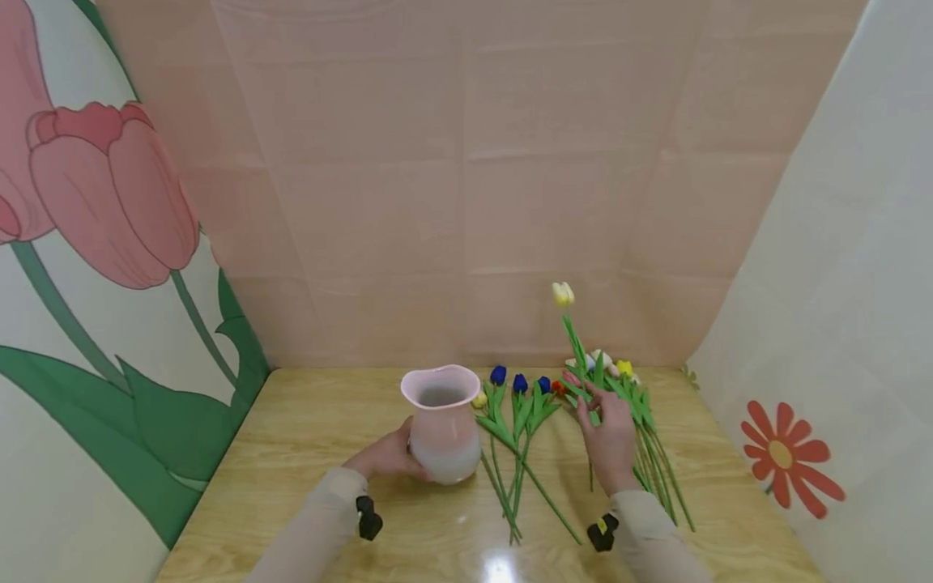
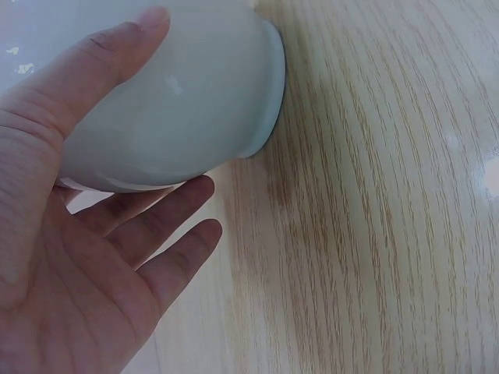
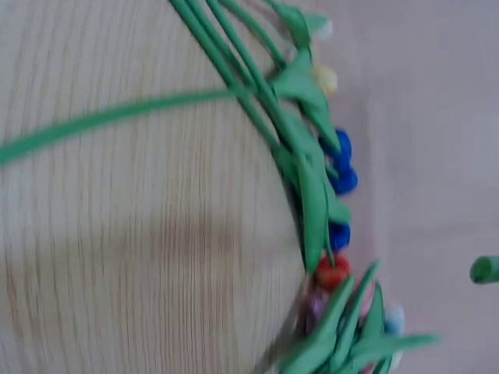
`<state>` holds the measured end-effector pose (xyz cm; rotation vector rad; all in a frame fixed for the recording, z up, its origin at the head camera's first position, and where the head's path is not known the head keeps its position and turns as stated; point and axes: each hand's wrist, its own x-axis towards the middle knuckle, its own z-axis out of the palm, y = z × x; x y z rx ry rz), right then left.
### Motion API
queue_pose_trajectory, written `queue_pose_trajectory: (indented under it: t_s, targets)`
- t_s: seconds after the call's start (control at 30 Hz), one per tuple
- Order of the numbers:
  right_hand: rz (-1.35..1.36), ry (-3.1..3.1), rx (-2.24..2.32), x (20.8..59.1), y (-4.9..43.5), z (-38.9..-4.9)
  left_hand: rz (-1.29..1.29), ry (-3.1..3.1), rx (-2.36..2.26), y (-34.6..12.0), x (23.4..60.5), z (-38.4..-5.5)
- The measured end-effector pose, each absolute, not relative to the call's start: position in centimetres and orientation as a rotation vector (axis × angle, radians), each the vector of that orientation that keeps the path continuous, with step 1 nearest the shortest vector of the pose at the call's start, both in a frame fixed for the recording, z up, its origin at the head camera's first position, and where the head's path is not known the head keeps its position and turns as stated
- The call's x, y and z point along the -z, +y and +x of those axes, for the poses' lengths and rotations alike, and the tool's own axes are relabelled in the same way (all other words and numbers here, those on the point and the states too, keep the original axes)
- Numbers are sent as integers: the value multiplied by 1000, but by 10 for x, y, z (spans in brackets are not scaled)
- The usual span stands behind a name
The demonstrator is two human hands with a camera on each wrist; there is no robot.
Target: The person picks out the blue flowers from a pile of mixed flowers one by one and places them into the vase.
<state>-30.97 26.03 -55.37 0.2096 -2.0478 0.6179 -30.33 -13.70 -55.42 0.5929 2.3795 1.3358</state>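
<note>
A pink-and-white vase (image 1: 446,433) with a wavy rim stands on the table, its mouth facing up. My left hand (image 1: 397,453) grips its left side; in the left wrist view the thumb lies along the glossy vase wall (image 2: 179,101) and some fingertips extend past its lower side. My right hand (image 1: 611,433) pinches the green stem of a pale yellow-white tulip (image 1: 563,295), held upright above the other flowers. The right wrist view does not show the right hand; a blurred green stem (image 3: 117,117) crosses it.
Blue tulips (image 1: 520,384) and a yellow one (image 1: 479,400) lie right of the vase, stems crossing toward me. Further right is a bunch of mixed tulips (image 1: 641,409), partly behind my right hand. A pink cloth backdrop (image 1: 466,202) rises behind the wooden table (image 1: 321,421).
</note>
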Motion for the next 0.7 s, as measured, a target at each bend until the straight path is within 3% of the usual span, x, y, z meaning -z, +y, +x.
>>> queue_pose_trajectory:
  t_s: [0.4,0.7]
  targets:
    - [112,-2072,-480,564,306,-307,656,2396,-1338,-137,552,-301]
    - [-30,-2384,-365,599,327,-301,664,2399,-1324,-137,553,-303]
